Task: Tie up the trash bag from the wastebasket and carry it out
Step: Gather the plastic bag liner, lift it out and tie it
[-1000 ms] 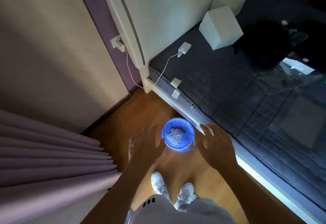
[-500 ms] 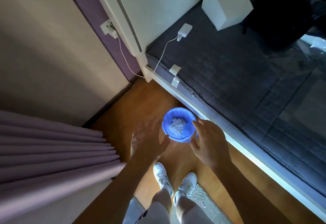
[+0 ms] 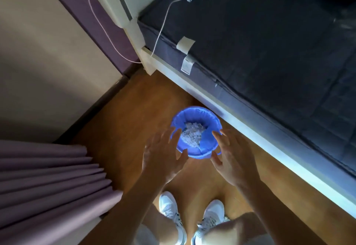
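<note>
A small wastebasket lined with a blue trash bag [image 3: 194, 148] stands on the wooden floor beside the bed. White crumpled paper [image 3: 192, 134] fills its middle. My left hand [image 3: 160, 158] hovers at the bag's left rim with fingers spread, holding nothing. My right hand [image 3: 234, 156] hovers at the right rim, fingers apart too, its fingertips near the bag's edge. Whether either hand touches the bag is unclear.
The white bed frame [image 3: 240, 121] with a dark mattress [image 3: 269, 52] runs along the right. A purple curtain [image 3: 48, 177] hangs at the left, a wall behind it. A white charger cable [image 3: 161, 27] trails from the wall onto the mattress. My white shoes [image 3: 169, 210] stand below.
The view has dropped closer to the wastebasket. Both hands have moved in along the sides of the bag's rim, the right one shifting off the top to the right edge.
</note>
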The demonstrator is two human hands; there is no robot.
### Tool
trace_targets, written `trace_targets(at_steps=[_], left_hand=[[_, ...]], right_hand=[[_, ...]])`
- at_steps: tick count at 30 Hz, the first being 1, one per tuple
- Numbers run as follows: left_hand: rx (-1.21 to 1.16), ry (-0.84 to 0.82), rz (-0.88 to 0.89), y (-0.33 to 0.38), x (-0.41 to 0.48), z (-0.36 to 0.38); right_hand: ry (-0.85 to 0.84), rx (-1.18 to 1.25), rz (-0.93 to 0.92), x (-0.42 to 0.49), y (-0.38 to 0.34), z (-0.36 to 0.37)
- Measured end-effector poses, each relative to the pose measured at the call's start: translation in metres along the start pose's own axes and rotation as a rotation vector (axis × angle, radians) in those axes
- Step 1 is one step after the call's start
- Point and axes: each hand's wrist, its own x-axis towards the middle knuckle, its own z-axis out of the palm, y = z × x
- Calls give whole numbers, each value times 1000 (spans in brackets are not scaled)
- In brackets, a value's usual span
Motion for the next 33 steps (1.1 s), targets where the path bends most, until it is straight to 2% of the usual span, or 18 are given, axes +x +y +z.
trace_targets(at_steps=[6,11,15,18,21,27,30,33], left_hand=[[-70,8,35,-37,29,147],[-136,65,202,-46,52,259],[-114,100,317,-38,54,314],[-83,101,334,-40,57,336],[-85,81,366,-40,55,343],[-86,92,424,-40,54,347],[-79,86,406,-40,55,347],[-82,101,400,-36,54,348]], right_hand=[[38,-18,113,20,80,132],[26,-4,240,28,141,217],[-7,231,444,39,165,254],[-30,310,471,43,189,286],[-83,433,599,43,205,317],[-78,1122,1039,54,202,341],[-79,1203,1027,54,198,325],[1,1241,915,55,188,292]])
